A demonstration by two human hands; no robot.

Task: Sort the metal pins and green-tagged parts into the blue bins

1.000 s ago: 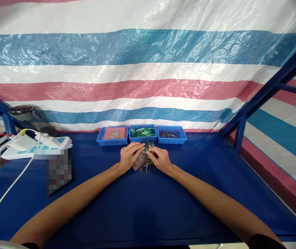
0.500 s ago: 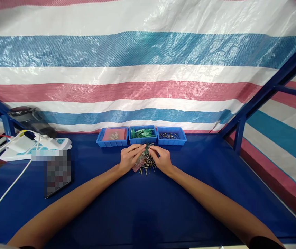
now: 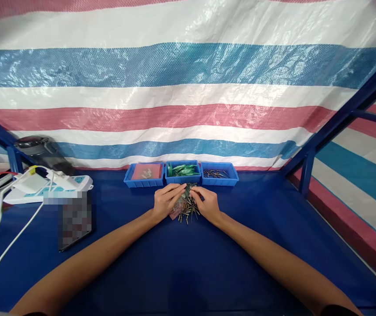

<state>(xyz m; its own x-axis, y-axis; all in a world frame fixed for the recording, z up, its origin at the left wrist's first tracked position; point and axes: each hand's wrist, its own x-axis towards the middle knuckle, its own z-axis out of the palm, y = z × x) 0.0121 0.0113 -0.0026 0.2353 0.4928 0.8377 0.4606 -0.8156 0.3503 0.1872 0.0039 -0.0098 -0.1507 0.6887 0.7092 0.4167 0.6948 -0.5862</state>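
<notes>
My left hand is closed in a pinch at the upper edge of a small clear plastic bag with a pinkish lower corner. Facing it, my right hand has thumb and forefinger pressed together close to the bag's top. What those right fingertips hold is too small to make out. Under and between both hands lies a loose pile of thin dark and brass-coloured metal pieces, resembling small drill bits. Part of the pile and bag is covered by my fingers.
Behind my hands stand three blue bins: the left bin with a pink sheet and small pieces, the middle bin with green packets, the right bin with thin metal pieces. Leftward are a power strip, tablet-like device and dark bottle.
The whole view has shifted slightly. Both hands stay at the bag and pile, with only small finger movements visible.
</notes>
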